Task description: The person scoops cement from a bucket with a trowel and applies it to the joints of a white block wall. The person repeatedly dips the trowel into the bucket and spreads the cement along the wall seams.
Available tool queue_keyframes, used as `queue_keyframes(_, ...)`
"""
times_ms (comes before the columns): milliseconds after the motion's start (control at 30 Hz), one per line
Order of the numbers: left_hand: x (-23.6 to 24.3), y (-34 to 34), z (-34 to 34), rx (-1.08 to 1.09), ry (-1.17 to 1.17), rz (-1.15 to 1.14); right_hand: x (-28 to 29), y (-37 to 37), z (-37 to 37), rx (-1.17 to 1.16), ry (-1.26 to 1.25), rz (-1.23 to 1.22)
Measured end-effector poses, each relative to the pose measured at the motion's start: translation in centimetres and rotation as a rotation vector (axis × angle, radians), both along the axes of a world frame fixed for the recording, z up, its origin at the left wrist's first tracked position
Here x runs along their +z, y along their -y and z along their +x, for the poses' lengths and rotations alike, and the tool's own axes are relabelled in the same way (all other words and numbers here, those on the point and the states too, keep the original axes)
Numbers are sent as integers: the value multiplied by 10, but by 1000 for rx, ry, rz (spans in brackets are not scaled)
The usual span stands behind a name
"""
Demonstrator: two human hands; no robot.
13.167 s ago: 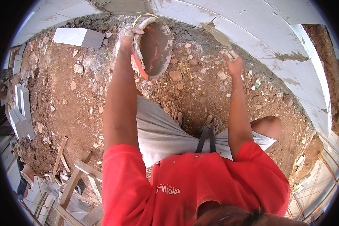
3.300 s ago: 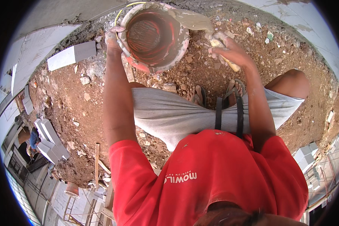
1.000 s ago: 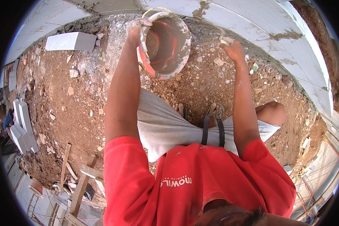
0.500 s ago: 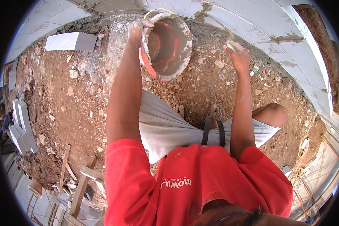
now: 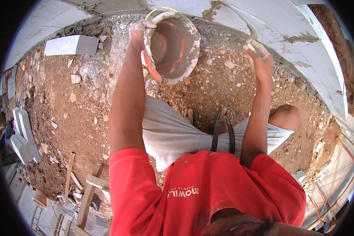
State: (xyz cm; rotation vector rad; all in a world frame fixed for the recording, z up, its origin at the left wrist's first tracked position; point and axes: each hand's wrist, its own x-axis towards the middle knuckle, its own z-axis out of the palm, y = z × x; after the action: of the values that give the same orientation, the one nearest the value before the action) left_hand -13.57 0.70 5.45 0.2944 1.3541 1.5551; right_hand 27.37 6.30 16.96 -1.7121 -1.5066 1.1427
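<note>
A mortar-smeared orange-red bucket (image 5: 192, 59) leans with its mouth toward me, grey wet mortar (image 5: 181, 47) coating its inside. My left hand (image 5: 139, 32) is closed over the left side of its rim, fingers hooked at the edge. To the right of the bucket, my right hand (image 5: 260, 57) grips a mortar-caked trowel (image 5: 251, 30). Its thin blade, seen nearly edge-on, reaches up and left in front of the pale block wall (image 5: 271, 29). The handle is mostly hidden by my fingers.
A white block (image 5: 71, 45) lies on the stony soil left of the bucket. More white blocks (image 5: 25, 135) stand farther left. Timber pieces (image 5: 86, 200) lie at lower left. The block wall curves round the far side and right.
My right hand has moved to the right and slightly down with the trowel, whose blade now shows more clearly. The bucket and left hand have shifted slightly left in view.
</note>
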Motion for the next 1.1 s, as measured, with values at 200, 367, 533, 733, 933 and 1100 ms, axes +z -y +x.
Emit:
queue_keyframes(200, -15, -1, -15, -42, 74, 32, -13, 6, 8, 45, 106, 50)
queue_keyframes(367, -9, -7, -1, -36, 51, -15, -44, 2, 20, 203, 470, -17)
queue_keyframes(533, 6, -11, 5, -39, 51, -103, -118, -24, 13, 300, 499, -23)
queue_keyframes(733, 19, -5, 14, 19, 94, -11, -94, -50, -15, 246, 575, -87)
queue_keyframes(933, 25, -10, 19, -38, 117, -53, -115, -24, 25, 122, 134, 84)
queue_keyframes(1100, 13, -20, 16, -41, 82, -60, -120, -25, 48, 273, 317, -2)
